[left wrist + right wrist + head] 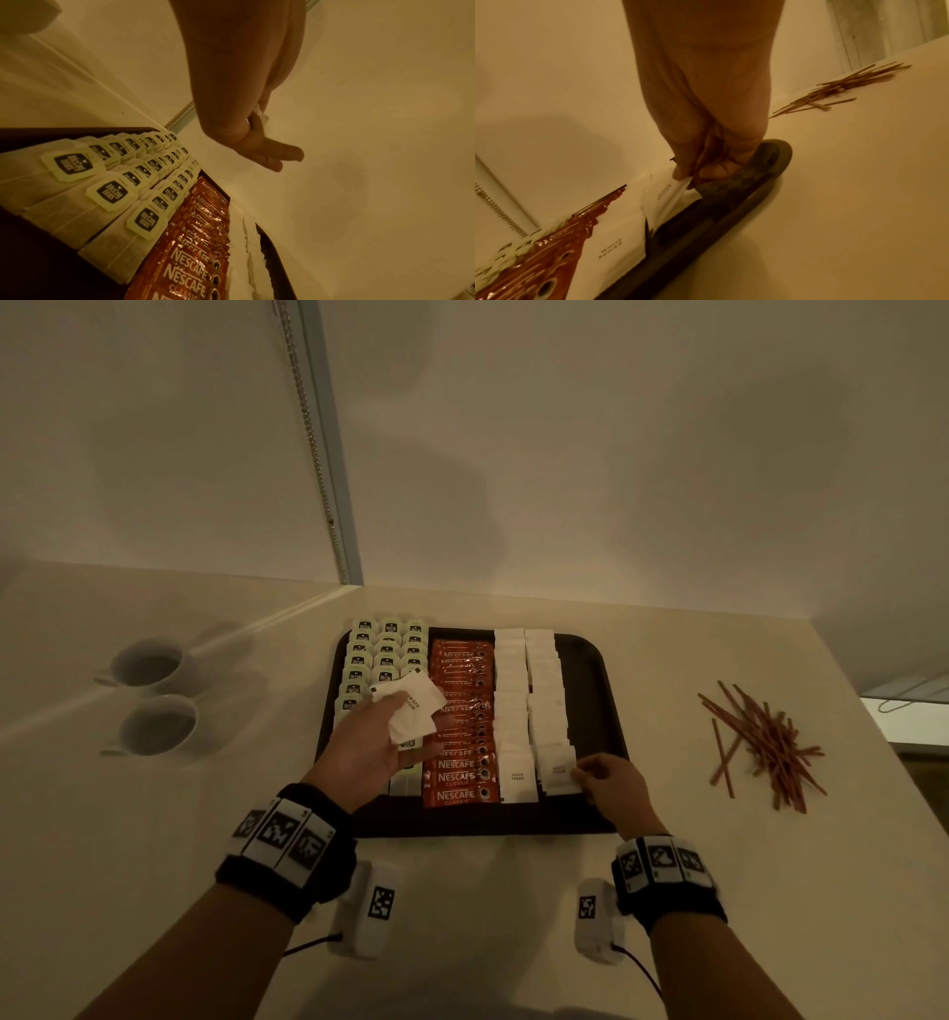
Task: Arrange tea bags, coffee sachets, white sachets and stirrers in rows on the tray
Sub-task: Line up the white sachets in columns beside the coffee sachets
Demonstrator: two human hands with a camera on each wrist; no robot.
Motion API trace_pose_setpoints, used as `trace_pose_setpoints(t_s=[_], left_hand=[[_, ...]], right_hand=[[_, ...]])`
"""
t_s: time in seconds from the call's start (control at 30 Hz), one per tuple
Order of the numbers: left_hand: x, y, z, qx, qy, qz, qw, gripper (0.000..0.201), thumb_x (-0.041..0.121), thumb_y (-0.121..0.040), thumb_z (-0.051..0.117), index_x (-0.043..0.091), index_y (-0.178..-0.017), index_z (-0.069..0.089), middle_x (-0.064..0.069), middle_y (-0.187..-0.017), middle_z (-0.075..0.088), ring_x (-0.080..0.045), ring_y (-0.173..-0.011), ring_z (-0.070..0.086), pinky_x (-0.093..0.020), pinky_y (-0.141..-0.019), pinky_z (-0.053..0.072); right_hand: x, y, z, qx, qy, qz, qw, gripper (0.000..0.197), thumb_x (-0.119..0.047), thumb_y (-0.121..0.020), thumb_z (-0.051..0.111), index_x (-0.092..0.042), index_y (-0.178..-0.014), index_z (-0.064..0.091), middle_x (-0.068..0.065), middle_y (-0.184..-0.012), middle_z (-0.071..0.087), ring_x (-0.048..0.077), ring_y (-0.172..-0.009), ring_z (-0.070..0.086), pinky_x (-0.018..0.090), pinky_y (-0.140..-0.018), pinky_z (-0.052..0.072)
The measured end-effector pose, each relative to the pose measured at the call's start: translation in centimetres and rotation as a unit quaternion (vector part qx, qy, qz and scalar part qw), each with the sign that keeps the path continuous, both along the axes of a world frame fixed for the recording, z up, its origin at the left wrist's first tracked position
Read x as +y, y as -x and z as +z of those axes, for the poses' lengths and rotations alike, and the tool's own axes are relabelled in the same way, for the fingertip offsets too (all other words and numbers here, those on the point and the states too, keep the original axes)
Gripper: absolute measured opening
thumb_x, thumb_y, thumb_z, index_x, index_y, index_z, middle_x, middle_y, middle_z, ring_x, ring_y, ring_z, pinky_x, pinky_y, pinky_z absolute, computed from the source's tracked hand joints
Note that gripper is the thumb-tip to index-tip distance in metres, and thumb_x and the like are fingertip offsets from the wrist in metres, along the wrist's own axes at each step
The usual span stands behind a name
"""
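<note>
A dark tray (pixel 595 670) holds rows of tea bags (pixel 372 654) at the left, orange coffee sachets (pixel 462 711) in the middle and two columns of white sachets (pixel 529 690) at the right. My left hand (pixel 395 737) hovers over the tea bags and coffee sachets, holding a small bunch of white sachets (pixel 411 708). My right hand (pixel 585 775) pinches the right edge of the nearest white sachet (pixel 557 770) in the right column; in the right wrist view thumb and fingers (pixel 680 174) lift its edge (pixel 680 186). Brown stirrers (pixel 760 747) lie in a loose pile on the counter, right of the tray.
Two white cups (pixel 149 695) stand on the counter left of the tray. A strip of bare tray (pixel 590 711) runs right of the white sachets. The wall rises just behind the tray. The counter's right edge (pixel 883 747) lies beyond the stirrers.
</note>
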State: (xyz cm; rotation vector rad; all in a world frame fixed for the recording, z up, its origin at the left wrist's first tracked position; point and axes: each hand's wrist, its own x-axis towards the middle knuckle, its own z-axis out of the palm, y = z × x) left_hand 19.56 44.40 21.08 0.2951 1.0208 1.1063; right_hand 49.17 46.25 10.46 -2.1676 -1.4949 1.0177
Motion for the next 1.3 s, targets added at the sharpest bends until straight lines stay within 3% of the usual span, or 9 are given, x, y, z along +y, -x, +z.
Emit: trace_pose_setpoints(t_s=[0.27, 0.47, 0.6, 0.67, 0.73, 0.87, 1.07, 1.2, 1.3], left_hand=[[0.0, 0.0, 0.0, -0.026, 0.022, 0.032, 0.999, 0.035, 0.011, -0.098, 0.045, 0.007, -0.133, 0.046, -0.027, -0.119, 0.060, -0.034, -0.086, 0.069, -0.031, -0.060, 0.060], [0.0, -0.4, 0.3, 0.009, 0.010, 0.022, 1.000, 0.028, 0.010, -0.098, 0.046, 0.007, -0.126, 0.050, -0.022, -0.111, 0.063, -0.028, -0.078, 0.069, -0.030, -0.062, 0.059], [0.0, -0.6, 0.5, 0.076, -0.015, 0.005, 0.997, 0.026, 0.010, -0.095, 0.053, 0.010, -0.121, 0.055, -0.013, -0.105, 0.064, -0.020, -0.081, 0.066, -0.023, -0.055, 0.057], [-0.1, -0.8, 0.5, 0.115, -0.031, -0.007, 0.993, 0.026, 0.010, -0.092, 0.058, 0.012, -0.118, 0.059, -0.009, -0.104, 0.065, -0.017, -0.085, 0.065, -0.020, -0.053, 0.055], [-0.2, -1.0, 0.5, 0.150, -0.045, -0.017, 0.988, 0.025, 0.011, -0.091, 0.060, 0.013, -0.116, 0.061, -0.007, -0.101, 0.067, -0.016, -0.086, 0.065, -0.019, -0.052, 0.053], [-0.1, -0.5, 0.7, 0.136, -0.037, 0.028, 0.990, 0.018, 0.018, -0.092, 0.060, 0.013, -0.109, 0.061, -0.008, -0.100, 0.067, -0.015, -0.084, 0.065, -0.019, -0.053, 0.053], [-0.2, 0.2, 0.2, 0.176, -0.072, 0.031, 0.981, 0.029, 0.005, -0.088, 0.063, 0.012, -0.116, 0.060, -0.007, -0.105, 0.068, -0.018, -0.093, 0.066, -0.019, -0.058, 0.052], [0.0, -0.1, 0.0, 0.187, -0.067, 0.066, 0.978, 0.021, 0.006, -0.087, 0.064, 0.018, -0.104, 0.062, -0.007, -0.104, 0.068, -0.020, -0.093, 0.067, -0.029, -0.067, 0.055], [0.0, -0.3, 0.0, 0.190, -0.061, 0.065, 0.978, 0.020, 0.009, -0.088, 0.063, 0.019, -0.105, 0.061, -0.008, -0.104, 0.068, -0.021, -0.095, 0.066, -0.026, -0.062, 0.052]], right_hand=[[-0.2, 1.0, -0.7, -0.066, -0.026, -0.003, 0.997, 0.017, -0.019, -0.085, 0.067, -0.009, -0.098, 0.064, 0.007, -0.099, 0.065, 0.016, -0.090, 0.057, 0.028, -0.082, 0.047], [-0.3, 1.9, 0.5, -0.092, -0.047, 0.015, 0.995, 0.023, -0.022, -0.084, 0.069, -0.009, -0.098, 0.057, 0.006, -0.093, 0.062, 0.015, -0.083, 0.057, 0.025, -0.072, 0.048], [0.7, 6.2, 5.2, 0.072, -0.120, 0.072, 0.987, 0.018, -0.029, -0.088, 0.063, -0.015, -0.098, 0.059, -0.007, -0.088, 0.061, 0.005, -0.080, 0.058, 0.011, -0.065, 0.041], [1.1, 9.3, 8.1, 0.203, -0.114, 0.124, 0.965, 0.018, -0.032, -0.090, 0.060, -0.019, -0.101, 0.061, -0.006, -0.093, 0.065, 0.005, -0.084, 0.062, 0.015, -0.067, 0.048], [1.6, 11.7, 9.8, 0.264, -0.095, 0.163, 0.946, 0.020, -0.031, -0.090, 0.060, -0.020, -0.107, 0.061, 0.000, -0.099, 0.065, 0.012, -0.088, 0.066, 0.022, -0.069, 0.056], [2.0, 13.7, 10.7, 0.277, -0.102, 0.178, 0.939, 0.010, -0.020, -0.089, 0.062, -0.020, -0.099, 0.063, 0.011, -0.096, 0.066, 0.026, -0.087, 0.067, 0.039, -0.072, 0.059], [1.2, 14.1, 10.7, 0.346, -0.055, 0.131, 0.927, 0.007, -0.012, -0.086, 0.064, -0.013, -0.088, 0.057, 0.016, -0.099, 0.067, 0.026, -0.088, 0.066, 0.031, -0.074, 0.055], [0.8, 13.6, 10.9, 0.357, 0.006, 0.163, 0.920, 0.016, -0.013, -0.084, 0.067, -0.012, -0.097, 0.057, 0.014, -0.103, 0.069, 0.025, -0.091, 0.069, 0.033, -0.076, 0.057], [0.7, 13.4, 11.5, 0.355, 0.022, 0.174, 0.918, 0.014, -0.016, -0.088, 0.063, -0.016, -0.102, 0.060, 0.006, -0.101, 0.070, 0.020, -0.090, 0.069, 0.028, -0.075, 0.057]])
